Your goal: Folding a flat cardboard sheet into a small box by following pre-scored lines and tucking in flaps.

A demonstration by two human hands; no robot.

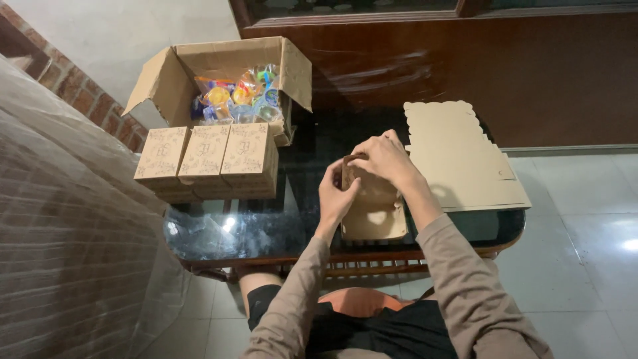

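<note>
Both hands work on one small tan cardboard box blank [373, 216] above the near edge of a dark glass table [266, 229]. My left hand [334, 197] grips its left side. My right hand [383, 159] covers and presses its upper part. A scalloped flap with a heart-shaped cut-out hangs below the hands. To the right lies a stack of flat tan box blanks [462, 159]. At the left, three folded patterned gift boxes [209, 159] sit in a row.
An open brown carton [222, 63] holding colourful wrapped items [239, 96] stands behind the folded boxes. Clear plastic sheeting [73, 219] covers a brick wall at the left. A dark wooden panel [465, 60] runs along the back. White floor tiles lie at the right.
</note>
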